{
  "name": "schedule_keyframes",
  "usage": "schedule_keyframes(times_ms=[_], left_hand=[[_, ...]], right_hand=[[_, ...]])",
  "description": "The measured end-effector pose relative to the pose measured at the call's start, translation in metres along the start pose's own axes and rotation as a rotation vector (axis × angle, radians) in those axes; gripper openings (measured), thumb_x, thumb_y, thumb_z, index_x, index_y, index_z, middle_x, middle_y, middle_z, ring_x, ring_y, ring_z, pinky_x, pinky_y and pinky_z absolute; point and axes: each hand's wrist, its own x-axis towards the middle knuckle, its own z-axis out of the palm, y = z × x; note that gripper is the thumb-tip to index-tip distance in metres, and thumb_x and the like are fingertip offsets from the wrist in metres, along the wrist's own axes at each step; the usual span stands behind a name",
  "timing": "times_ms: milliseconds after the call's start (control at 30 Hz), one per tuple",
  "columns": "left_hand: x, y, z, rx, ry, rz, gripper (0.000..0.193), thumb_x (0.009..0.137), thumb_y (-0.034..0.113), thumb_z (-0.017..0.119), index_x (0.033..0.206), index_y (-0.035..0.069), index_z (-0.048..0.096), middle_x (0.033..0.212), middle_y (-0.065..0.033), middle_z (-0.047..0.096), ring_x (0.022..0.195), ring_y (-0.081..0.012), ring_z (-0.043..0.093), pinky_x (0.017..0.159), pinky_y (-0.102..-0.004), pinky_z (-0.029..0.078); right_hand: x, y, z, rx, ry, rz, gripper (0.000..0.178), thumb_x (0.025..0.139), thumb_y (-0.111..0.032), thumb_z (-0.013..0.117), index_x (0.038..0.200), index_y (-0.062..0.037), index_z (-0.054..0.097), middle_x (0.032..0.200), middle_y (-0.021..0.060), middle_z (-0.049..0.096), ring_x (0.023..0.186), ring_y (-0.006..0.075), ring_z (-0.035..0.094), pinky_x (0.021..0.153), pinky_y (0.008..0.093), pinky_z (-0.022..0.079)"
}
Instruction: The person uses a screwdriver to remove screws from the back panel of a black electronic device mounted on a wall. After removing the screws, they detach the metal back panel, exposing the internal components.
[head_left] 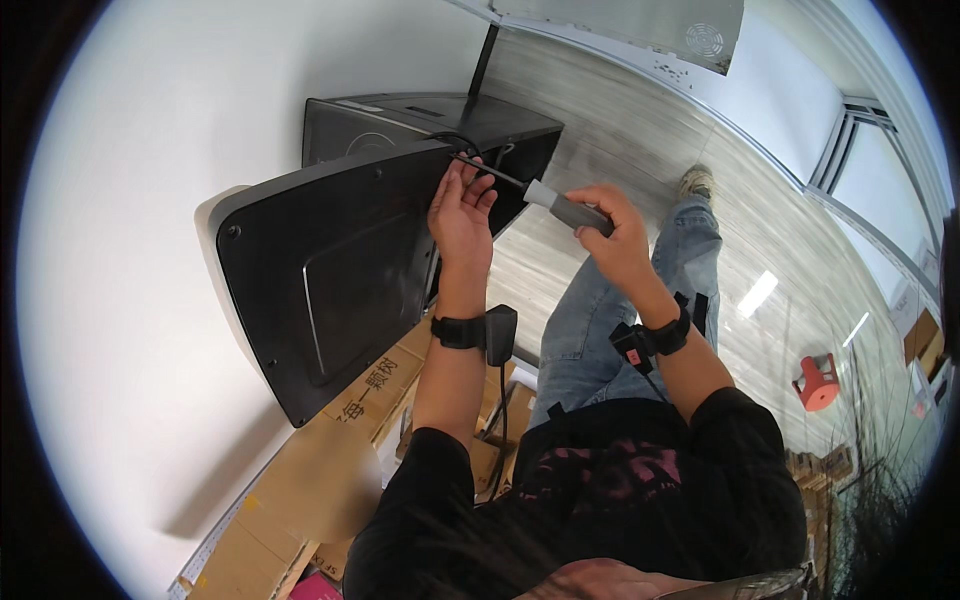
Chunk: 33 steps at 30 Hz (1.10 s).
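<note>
My right hand [615, 235] is wrapped around the grey handle of a screwdriver [568, 208]. Its long thin shaft slants up and left to the far edge of a black panel [350, 240] with a pale rim, rounded corners and screws along its border. At that edge my left hand [463, 215] has its palm turned up. Its thumb and fingers curl together by the shaft's tip; what they pinch there is too small to make out. A black cable [460, 140] loops just above the fingertips. Behind the panel stands a dark box-shaped cabinet [400, 118] against the white wall.
Cardboard boxes [290, 480] stand below the panel on the left. A red stool [818, 382] is on the light wood-look floor [590, 100] at right. A metal panel with a round vent [705, 40] is at the far side. Black straps with small devices are on both my wrists.
</note>
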Motion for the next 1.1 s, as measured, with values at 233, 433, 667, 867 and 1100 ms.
schedule_keyframes(times_ms=[233, 433, 667, 867, 1100], left_hand=[[0.003, 0.0, -0.002, -0.072, 0.008, -0.057, 0.031, 0.096, 0.022, 0.047, 0.121, 0.004, 0.054, 0.112, -0.0066, 0.061, 0.086, -0.0148, 0.059, 0.074, -0.0278, 0.047], [0.003, 0.0, -0.001, -0.069, -0.001, -0.048, 0.029, 0.097, 0.02, 0.044, 0.119, 0.005, 0.054, 0.112, -0.0059, 0.061, 0.086, -0.0147, 0.058, 0.074, -0.0284, 0.047], [0.002, 0.001, -0.001, -0.064, 0.003, -0.035, 0.028, 0.097, 0.019, 0.044, 0.119, 0.005, 0.054, 0.111, -0.0065, 0.061, 0.087, -0.0152, 0.059, 0.074, -0.0285, 0.048], [0.004, 0.0, 0.0, -0.084, -0.005, -0.044, 0.028, 0.096, 0.018, 0.046, 0.119, 0.005, 0.054, 0.111, -0.0058, 0.061, 0.087, -0.0151, 0.059, 0.074, -0.0285, 0.048], [0.005, -0.003, -0.003, -0.084, 0.003, -0.038, 0.028, 0.095, 0.018, 0.049, 0.119, 0.005, 0.054, 0.109, -0.0047, 0.061, 0.087, -0.0148, 0.059, 0.074, -0.0282, 0.048]], right_hand=[[-0.001, -0.002, 0.005, -0.074, 0.032, -0.114, 0.04, 0.071, 0.002, 0.06, 0.11, -0.0052, 0.062, 0.101, 0.01, 0.058, 0.087, 0.0194, 0.057, 0.076, 0.0299, 0.045], [-0.006, 0.003, 0.005, 0.161, 0.095, 0.09, 0.046, 0.08, 0.0, 0.062, 0.124, -0.0075, 0.052, 0.107, 0.0097, 0.061, 0.072, 0.0115, 0.058, 0.065, 0.0254, 0.047], [-0.004, 0.0, 0.004, 0.171, 0.096, 0.279, 0.046, 0.087, -0.008, 0.061, 0.13, -0.0057, 0.044, 0.101, 0.009, 0.058, 0.067, 0.0109, 0.055, 0.06, 0.0229, 0.047], [-0.007, 0.013, 0.014, 0.131, 0.204, -0.096, 0.048, 0.091, -0.024, 0.059, 0.131, -0.0069, 0.039, 0.106, 0.012, 0.05, 0.073, 0.0122, 0.054, 0.061, 0.0254, 0.048], [-0.007, -0.009, 0.009, 0.124, 0.174, 0.157, 0.049, 0.09, -0.025, 0.061, 0.129, -0.0061, 0.04, 0.106, 0.013, 0.049, 0.093, 0.0173, 0.052, 0.076, 0.0276, 0.046]])
